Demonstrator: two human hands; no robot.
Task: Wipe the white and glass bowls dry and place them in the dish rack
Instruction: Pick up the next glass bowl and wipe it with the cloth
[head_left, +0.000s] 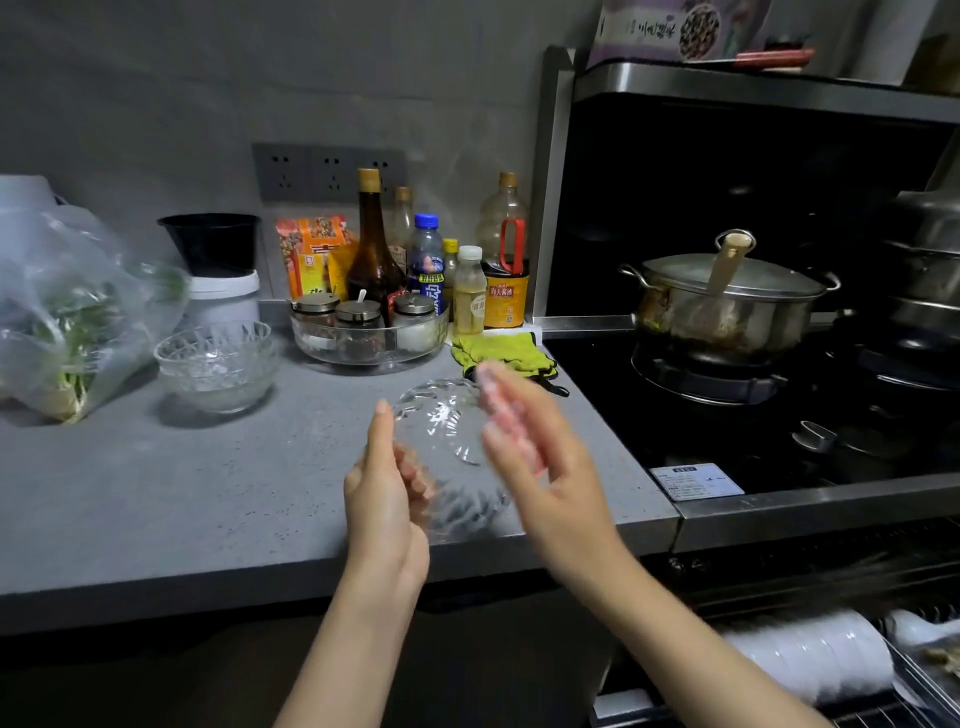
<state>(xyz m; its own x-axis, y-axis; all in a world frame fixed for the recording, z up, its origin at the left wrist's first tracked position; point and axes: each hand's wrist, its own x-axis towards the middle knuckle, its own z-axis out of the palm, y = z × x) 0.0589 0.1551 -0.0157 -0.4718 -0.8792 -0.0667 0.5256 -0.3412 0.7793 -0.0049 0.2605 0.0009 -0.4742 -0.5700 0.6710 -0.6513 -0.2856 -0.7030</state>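
Countertop (182, 493): grey speckled slab, the largest surface in view, butting against a black stove (727, 415) on its right side. A lidded steel pot (727, 306) stands on a burner.

Dish rack (914, 680): wire drawer at the lower right, below counter level, already holding a row of white bowls (810, 654) on edge. Destination for the glassware.

Plastic bag (67, 312): clear, holding greens, at the far left of the counter.

Stacked glass bowls (215, 361): cut-pattern, clear, resting on the counter just beside the bag and well apart from the hands. Judged to be waiting their turn.

Held glass bowl (447, 441): clear, ribbed or fluted wall, tilted on its side above the counter's front edge, between the two hands. Blurred, so finer detail is not legible. Handling, as a judgement: rigid, fragile, moderately weighty for its size, and slippery if damp; the fluting gives some purchase. Best taken at the rim or cupped under the base, thumb outside and fingers inside.

Left hand (387, 493): wrapped round the bowl's near wall, thumb raised along the outside, fingers curled behind the glass; it carries the bowl.

Right hand (524, 441): fingers loosely spread at the bowl's far side, motion-blurred; whether it touches the glass cannot be told.

Green cloth (498, 353): lying on the counter behind the hands, near the condiment bottles (415, 265).
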